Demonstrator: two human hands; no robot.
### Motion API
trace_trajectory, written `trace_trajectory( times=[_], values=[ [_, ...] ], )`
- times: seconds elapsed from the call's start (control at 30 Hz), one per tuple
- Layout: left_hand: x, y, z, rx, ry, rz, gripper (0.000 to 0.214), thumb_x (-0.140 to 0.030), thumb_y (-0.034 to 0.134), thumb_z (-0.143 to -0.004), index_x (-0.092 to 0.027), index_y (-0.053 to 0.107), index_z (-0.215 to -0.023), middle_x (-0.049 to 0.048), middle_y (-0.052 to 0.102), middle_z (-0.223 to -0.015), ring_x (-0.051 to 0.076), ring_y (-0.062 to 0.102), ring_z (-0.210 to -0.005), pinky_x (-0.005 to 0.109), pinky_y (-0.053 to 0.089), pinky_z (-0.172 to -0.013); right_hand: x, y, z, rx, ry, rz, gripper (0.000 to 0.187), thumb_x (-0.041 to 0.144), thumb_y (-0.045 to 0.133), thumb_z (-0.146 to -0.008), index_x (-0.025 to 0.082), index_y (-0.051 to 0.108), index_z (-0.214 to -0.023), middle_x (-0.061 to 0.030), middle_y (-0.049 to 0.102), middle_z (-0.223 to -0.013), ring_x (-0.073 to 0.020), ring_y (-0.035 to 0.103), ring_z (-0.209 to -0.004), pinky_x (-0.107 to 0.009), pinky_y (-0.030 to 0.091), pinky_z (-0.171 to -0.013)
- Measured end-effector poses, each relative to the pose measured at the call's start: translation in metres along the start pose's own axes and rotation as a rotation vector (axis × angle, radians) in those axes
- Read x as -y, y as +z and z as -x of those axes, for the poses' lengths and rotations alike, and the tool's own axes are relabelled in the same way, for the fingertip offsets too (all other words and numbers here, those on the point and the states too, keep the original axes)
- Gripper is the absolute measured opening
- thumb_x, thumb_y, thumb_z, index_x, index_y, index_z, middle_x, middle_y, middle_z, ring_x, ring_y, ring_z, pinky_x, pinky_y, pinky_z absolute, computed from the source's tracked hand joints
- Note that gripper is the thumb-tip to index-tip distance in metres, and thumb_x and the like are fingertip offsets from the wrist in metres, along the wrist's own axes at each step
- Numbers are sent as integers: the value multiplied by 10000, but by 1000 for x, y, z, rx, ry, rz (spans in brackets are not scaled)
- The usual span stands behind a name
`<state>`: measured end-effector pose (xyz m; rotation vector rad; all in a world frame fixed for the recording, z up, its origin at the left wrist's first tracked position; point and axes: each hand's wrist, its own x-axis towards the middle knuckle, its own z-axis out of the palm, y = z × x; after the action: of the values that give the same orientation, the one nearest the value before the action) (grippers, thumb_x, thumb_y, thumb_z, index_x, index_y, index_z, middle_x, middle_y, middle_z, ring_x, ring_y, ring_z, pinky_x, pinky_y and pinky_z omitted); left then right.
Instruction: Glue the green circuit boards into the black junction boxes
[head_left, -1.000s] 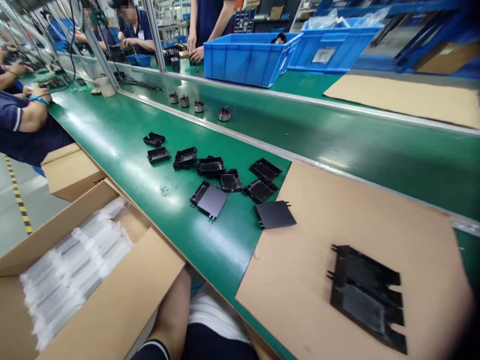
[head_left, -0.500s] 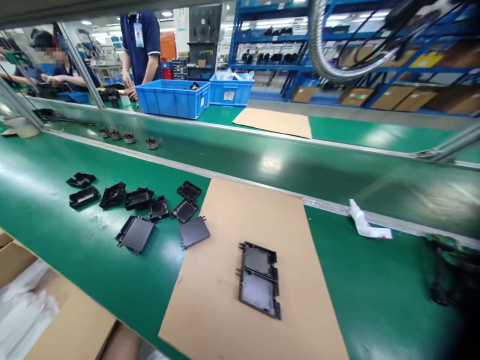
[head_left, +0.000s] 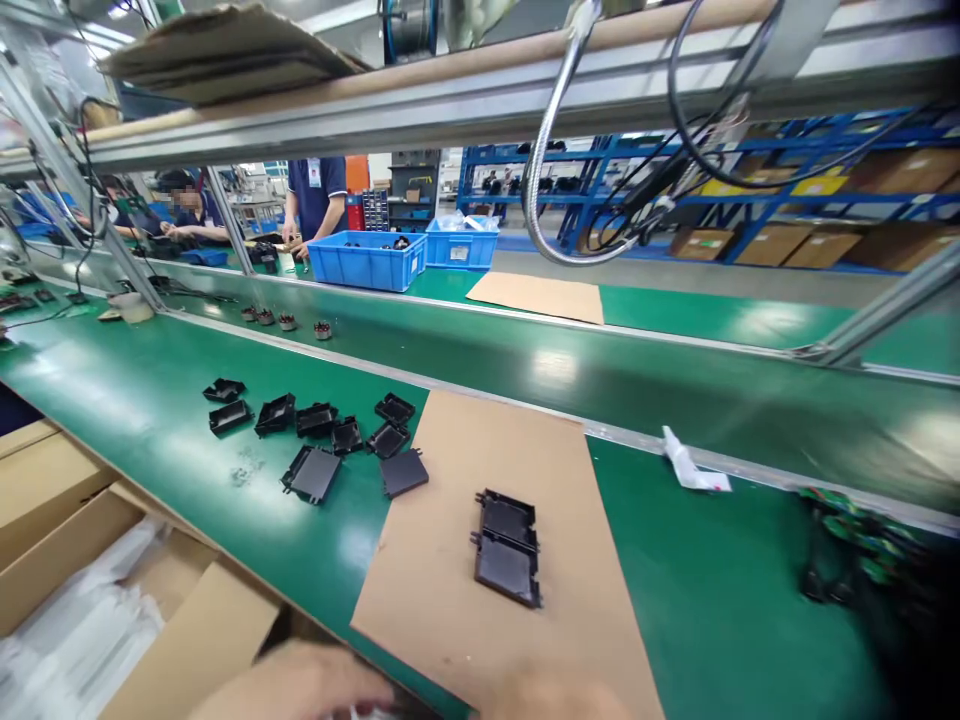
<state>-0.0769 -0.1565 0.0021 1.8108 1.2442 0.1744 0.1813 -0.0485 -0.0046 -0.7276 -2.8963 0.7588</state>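
My left hand (head_left: 304, 685) is at the bottom edge, blurred, beside the open cardboard box and the table's front edge. Something pale shows under its fingers, too smeared to name. Only a blurred top part of my right hand (head_left: 551, 695) shows, low over the cardboard sheet (head_left: 442, 580); its fingers are hidden. Two open black plastic housings, a far one (head_left: 508, 517) and a near one (head_left: 508, 568), lie side by side on that sheet, beyond my right hand. Another black housing (head_left: 403, 472) rests face down across the sheet's left edge.
Several black housings (head_left: 315, 420) lie scattered on the green table (head_left: 187, 460). A cardboard box (head_left: 202, 640) with white bags stands front left. At right are crumpled white paper (head_left: 694, 465) and circuit boards with cables (head_left: 862, 535). A metal hose (head_left: 536, 190) hangs overhead. Co-workers are behind.
The view has tilted up, bringing the overhead rail into sight. Both hands have come in at the bottom edge; earlier only part of an arm showed low left. The housings lie as before.
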Motion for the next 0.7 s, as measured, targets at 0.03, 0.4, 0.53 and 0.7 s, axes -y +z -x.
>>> trace_trajectory(
  times=[0.03,0.4,0.53,0.7],
  values=[
    [-1,-19,-4,-61,-11,-50,319,-344,512,-924,-362,567,-1237,-11,630,-1191,239,599,-1076,357,481,-925,-7,-10,-18,-26,-17,44,283,377,543,-930,251,579,-1180,-77,552,-1251,-213,565,-1067,-397,509,-876],
    [37,-184,-192,-401,-95,-851,340,-340,601,-908,-154,564,-1190,103,551,-1251,260,546,-1125,475,465,-941,-63,-36,-142,-69,-109,365,209,222,483,-904,150,612,-1052,-138,623,-1016,-258,575,-957,-382,454,-815],
    [50,-187,-210,-330,-113,-924,295,-335,570,-931,-157,571,-1167,93,576,-1190,228,589,-1031,438,508,-874,-96,-62,-118,-123,17,323,318,137,356,-925,178,563,-1163,-108,648,-993,-223,609,-898,-335,458,-759],
    [41,-186,-226,-301,-42,-959,285,-335,576,-927,-157,580,-1149,91,581,-1185,235,580,-1049,455,492,-895,-153,-82,-66,-208,267,262,357,145,289,-948,159,534,-1206,-123,648,-1036,-221,617,-919,-341,456,-776]
  ],
)
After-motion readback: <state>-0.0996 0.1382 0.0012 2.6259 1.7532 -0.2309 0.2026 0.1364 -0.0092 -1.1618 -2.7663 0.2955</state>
